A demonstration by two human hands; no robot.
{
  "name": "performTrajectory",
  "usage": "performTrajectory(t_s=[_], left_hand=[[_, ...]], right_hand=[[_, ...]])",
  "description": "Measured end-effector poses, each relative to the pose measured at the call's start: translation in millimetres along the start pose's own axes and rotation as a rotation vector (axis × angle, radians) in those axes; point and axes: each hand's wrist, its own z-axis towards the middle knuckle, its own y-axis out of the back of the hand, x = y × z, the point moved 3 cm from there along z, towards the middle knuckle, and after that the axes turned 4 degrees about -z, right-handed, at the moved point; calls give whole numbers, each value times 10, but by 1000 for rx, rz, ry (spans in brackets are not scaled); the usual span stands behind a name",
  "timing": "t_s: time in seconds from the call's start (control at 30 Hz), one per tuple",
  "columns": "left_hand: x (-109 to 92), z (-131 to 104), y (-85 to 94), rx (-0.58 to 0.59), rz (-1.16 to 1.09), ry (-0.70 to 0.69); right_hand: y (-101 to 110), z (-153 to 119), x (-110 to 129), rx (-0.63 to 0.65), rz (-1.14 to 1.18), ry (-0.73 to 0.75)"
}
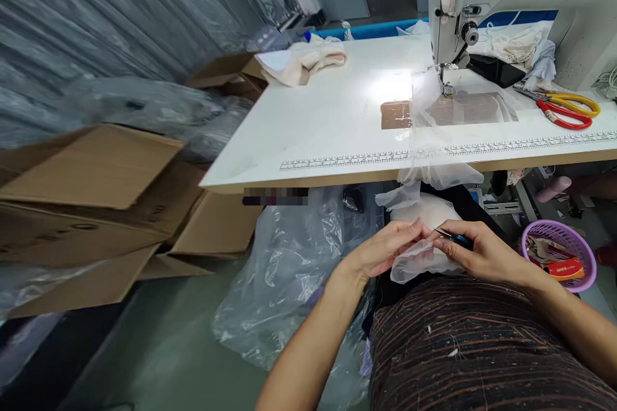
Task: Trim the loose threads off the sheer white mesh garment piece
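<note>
My left hand pinches the edge of a sheer white fabric above my lap, below the table edge. In my right hand is a pair of thread snips with dark blue handles, its pointed tip close to my left fingertips. Whether the blades touch the fabric I cannot tell. A rounded pale piece of the same work lies behind my hands. More sheer cloth hangs over the table edge and runs up to the needle of the sewing machine.
The white table carries a printed ruler, scissors with yellow handles, a red-handled tool and beige cloth. Left are open cardboard boxes. A clear plastic bag lies below; a purple basket stands right.
</note>
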Motion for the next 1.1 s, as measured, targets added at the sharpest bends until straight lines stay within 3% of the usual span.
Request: performTrajectory(t_s=[0.1,0.33,0.43,0.53,0.63,0.8,1.1], left_hand=[[-59,-52,-1,2,74,-26],[-109,-107,30,-220,324,-143],[-147,-129,24,-307,357,-302],[-156,-152,-1,-302,291,-420],[-106,-151,-30,-248,199,-344],[-64,-148,-40,-303,141,-268],[-46,-117,-57,-362,94,-248]], right_hand=[[19,-22,2,9,-92,-15],[10,-7,-48,-33,-135,-100],[-4,6,-78,-50,-84,-127],[-11,2,-112,-58,-4,-147],[-17,-10,-146,-43,79,-212],[-23,-17,-160,-29,170,-258],[-21,-52,-288,-90,1,-258]])
